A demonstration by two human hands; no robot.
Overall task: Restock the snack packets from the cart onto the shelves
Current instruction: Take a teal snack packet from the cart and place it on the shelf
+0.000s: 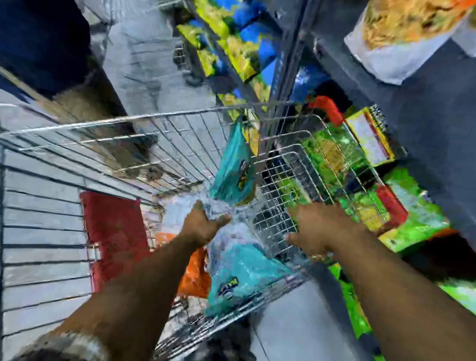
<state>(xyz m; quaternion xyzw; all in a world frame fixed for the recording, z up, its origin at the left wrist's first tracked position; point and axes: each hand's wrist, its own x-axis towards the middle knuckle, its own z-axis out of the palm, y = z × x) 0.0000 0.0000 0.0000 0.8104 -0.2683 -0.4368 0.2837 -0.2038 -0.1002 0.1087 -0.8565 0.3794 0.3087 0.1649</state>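
Teal snack packets (237, 278), red bag (111, 231), checked sleeve (73, 348)

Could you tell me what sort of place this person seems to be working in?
Most likely a grocery shop aisle: a wire cart holding teal snack packets stands beside dark metal shelves stocked with green packets and blue-and-yellow packets.

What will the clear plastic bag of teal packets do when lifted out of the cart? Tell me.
Probably floppy: the clear bag bunches where the left hand grips it. A teal packet inside looks puffy, so likely light for its size. The film looks glossy, perhaps slippery, and may snag on the cart wire.
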